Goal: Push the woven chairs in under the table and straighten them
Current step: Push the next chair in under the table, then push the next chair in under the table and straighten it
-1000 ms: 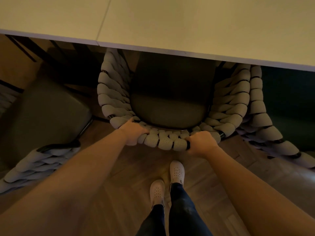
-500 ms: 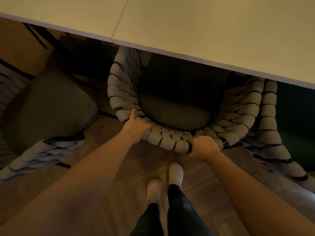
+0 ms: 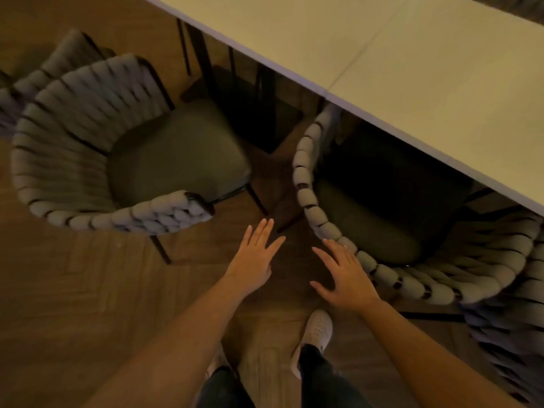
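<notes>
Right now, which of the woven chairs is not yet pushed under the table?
The left chair: its whole seat shows, clear of the table edge and turned at an angle. The chair by the right hand is partly under it.

Dim, warm light leaves deep shadow under the table (image 3: 412, 63), the left woven chair (image 3: 88, 119) looks smeared, perhaps by motion, and edges bend wide-angle.

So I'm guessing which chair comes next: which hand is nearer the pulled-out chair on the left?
Left. The left hand hovers open just right of that pulled-out chair, near its woven armrest end. The right hand is farther off, fingers by the tucked-in chair.
</notes>
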`<act>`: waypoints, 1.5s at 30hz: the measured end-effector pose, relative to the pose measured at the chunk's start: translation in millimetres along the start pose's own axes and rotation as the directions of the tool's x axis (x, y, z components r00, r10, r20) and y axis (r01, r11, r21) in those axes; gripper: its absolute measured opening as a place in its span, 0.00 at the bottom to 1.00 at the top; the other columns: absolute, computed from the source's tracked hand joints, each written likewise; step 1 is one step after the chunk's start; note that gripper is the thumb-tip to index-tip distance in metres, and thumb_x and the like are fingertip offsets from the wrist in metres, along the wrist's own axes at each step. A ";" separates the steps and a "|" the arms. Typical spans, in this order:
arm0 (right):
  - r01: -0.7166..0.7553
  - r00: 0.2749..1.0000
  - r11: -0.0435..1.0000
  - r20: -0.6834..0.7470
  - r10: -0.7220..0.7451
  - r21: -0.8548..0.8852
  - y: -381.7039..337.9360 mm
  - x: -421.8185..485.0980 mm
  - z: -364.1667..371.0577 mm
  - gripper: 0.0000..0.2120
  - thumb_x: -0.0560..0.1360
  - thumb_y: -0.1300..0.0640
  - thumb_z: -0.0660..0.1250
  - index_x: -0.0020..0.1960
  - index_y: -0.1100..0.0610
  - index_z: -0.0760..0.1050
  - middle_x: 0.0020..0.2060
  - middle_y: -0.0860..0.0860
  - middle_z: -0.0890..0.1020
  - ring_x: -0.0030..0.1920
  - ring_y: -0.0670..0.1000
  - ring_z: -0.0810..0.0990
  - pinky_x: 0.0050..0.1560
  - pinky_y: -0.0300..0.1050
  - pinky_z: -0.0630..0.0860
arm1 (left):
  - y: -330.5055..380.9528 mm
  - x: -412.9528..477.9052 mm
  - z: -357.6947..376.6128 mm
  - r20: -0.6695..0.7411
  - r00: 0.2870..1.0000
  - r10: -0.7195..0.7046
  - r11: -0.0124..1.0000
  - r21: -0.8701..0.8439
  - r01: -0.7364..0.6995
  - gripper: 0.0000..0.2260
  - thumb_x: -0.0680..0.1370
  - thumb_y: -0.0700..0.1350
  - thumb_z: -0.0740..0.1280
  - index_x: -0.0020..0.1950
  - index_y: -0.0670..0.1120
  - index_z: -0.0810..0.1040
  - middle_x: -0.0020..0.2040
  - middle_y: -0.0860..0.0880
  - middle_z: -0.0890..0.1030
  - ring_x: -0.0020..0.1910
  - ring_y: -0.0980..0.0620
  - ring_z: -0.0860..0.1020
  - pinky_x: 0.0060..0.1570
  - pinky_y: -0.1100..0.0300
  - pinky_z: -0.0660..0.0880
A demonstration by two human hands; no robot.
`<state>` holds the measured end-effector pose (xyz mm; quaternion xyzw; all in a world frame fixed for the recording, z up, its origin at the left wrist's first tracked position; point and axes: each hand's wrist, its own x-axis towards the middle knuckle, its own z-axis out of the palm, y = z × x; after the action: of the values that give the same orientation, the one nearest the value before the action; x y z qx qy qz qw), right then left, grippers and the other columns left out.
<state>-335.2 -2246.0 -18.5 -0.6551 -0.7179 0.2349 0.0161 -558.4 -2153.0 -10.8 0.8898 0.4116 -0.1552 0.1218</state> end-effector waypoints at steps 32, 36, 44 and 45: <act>0.144 0.932 0.980 0.314 -0.181 0.137 -443.5 355.7 65.8 0.43 0.73 0.36 0.66 0.79 0.50 0.51 0.77 0.54 0.56 0.77 0.55 0.53 0.75 0.53 0.54 | -527.1 -139.9 -20.4 0.237 0.903 -0.359 0.924 0.225 0.308 0.27 0.80 0.41 0.62 0.78 0.47 0.57 0.79 0.40 0.50 0.78 0.40 0.43 0.74 0.37 0.45; 0.039 0.887 0.981 0.446 -0.120 0.188 -469.2 378.0 75.9 0.46 0.71 0.34 0.67 0.79 0.51 0.49 0.77 0.53 0.58 0.75 0.55 0.57 0.73 0.53 0.60 | -564.2 -130.2 -19.0 0.347 0.900 -0.265 0.942 0.292 0.165 0.25 0.81 0.42 0.60 0.77 0.49 0.59 0.79 0.42 0.52 0.78 0.41 0.45 0.73 0.36 0.45; -0.411 0.857 0.727 0.506 0.102 0.550 -533.2 410.1 97.6 0.42 0.71 0.40 0.72 0.77 0.51 0.57 0.71 0.52 0.67 0.69 0.55 0.68 0.66 0.45 0.67 | -644.1 -102.7 -28.8 0.395 0.919 0.019 0.904 0.386 -0.185 0.25 0.82 0.43 0.59 0.78 0.53 0.57 0.78 0.44 0.56 0.78 0.44 0.49 0.72 0.34 0.43; -0.475 0.840 0.638 0.529 0.122 0.607 -544.5 411.8 100.6 0.43 0.69 0.38 0.73 0.76 0.51 0.59 0.70 0.52 0.69 0.68 0.53 0.70 0.67 0.46 0.68 | -653.8 -98.5 -33.5 0.420 0.906 0.053 0.889 0.394 -0.235 0.26 0.81 0.43 0.59 0.78 0.53 0.57 0.78 0.45 0.56 0.78 0.44 0.49 0.71 0.33 0.43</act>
<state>-934.7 -1904.4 -30.0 -0.6370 -0.4293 0.6367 0.0673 -1116.4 -1797.0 -1.0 0.8724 0.2642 -0.4110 0.0125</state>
